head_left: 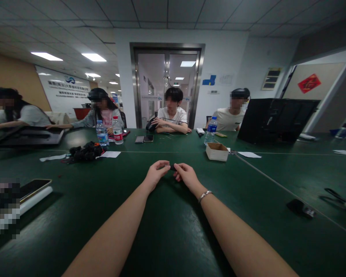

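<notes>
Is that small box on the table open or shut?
Open: the box is uncovered on top, and its brown inside shows.

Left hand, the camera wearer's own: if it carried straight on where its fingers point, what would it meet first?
Most likely the small dark object seemingly pinched by the right hand, then that hand itself. The left hand may be touching the object; depth is unclear here.

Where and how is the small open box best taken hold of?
Probably pinch the box at its near wall, over the rim, with the right hand coming from the near side. It stands upright, and its open top leaves that rim free, while a water bottle stands close beyond it.
</notes>
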`<action>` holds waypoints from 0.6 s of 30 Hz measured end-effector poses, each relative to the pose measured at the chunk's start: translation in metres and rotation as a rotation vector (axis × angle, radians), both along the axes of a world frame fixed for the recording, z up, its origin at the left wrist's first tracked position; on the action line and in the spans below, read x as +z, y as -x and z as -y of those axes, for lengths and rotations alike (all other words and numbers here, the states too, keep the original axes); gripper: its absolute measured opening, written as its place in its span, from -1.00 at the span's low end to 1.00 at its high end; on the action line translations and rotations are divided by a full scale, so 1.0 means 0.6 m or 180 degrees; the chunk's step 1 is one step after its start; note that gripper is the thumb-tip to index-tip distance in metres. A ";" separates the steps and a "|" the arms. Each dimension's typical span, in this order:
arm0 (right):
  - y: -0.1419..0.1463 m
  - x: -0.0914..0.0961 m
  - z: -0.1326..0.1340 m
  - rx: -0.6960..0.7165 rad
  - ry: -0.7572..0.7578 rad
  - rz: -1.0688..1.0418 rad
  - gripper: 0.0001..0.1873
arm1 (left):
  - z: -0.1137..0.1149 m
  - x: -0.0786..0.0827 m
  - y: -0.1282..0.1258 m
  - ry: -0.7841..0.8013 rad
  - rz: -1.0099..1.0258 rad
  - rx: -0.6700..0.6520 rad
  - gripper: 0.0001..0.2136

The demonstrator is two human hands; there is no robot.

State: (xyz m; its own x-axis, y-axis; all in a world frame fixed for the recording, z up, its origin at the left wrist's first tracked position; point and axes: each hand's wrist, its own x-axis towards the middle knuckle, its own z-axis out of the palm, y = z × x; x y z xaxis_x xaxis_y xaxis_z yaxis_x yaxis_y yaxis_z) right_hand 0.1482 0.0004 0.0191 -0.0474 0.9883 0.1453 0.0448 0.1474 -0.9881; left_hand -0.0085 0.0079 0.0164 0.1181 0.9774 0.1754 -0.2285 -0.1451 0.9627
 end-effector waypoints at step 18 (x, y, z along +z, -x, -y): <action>-0.003 0.005 0.003 -0.0041 0.0166 -0.0122 -0.77 | -0.006 -0.008 0.000 -0.0612 -0.0692 0.0185 -0.79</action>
